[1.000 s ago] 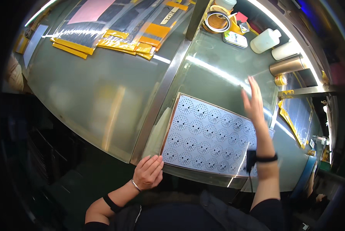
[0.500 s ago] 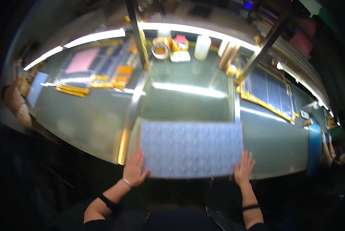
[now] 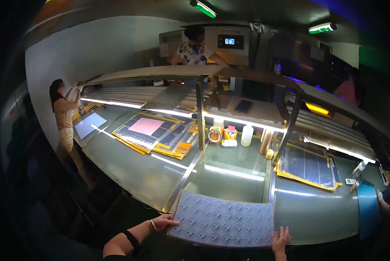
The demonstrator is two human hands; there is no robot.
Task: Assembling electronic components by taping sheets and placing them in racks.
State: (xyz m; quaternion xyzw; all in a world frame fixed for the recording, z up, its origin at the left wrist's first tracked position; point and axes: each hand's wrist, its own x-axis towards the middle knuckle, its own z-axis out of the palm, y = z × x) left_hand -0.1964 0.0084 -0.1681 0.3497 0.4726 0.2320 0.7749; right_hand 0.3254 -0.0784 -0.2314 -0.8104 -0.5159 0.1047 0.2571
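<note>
A light blue rectangular sheet (image 3: 223, 219) printed with rows of dark circular patterns lies at the near edge of the glass-topped table, slightly slanted. My left hand (image 3: 163, 222) pinches its left edge, thumb on top and the fingers partly hidden beneath. At the lower right corner, my right hand (image 3: 281, 238) has its fingers spread, beside or just touching the edge; I cannot tell which.
Behind the sheet stand a white bottle (image 3: 246, 135), a tape roll (image 3: 214, 135) and a copper-coloured cylinder (image 3: 266, 142). Yellow-edged film sheets lie left (image 3: 130, 138) and right (image 3: 306, 169). Metal posts (image 3: 200, 115) hold a lit shelf. Co-workers stand left (image 3: 65, 117) and behind it (image 3: 196, 50).
The view has tilted up and turned, so the sheet sits lower and slanted. My left hand went from lying flat along the edge to pinching it; my right hand's fingers have spread.
</note>
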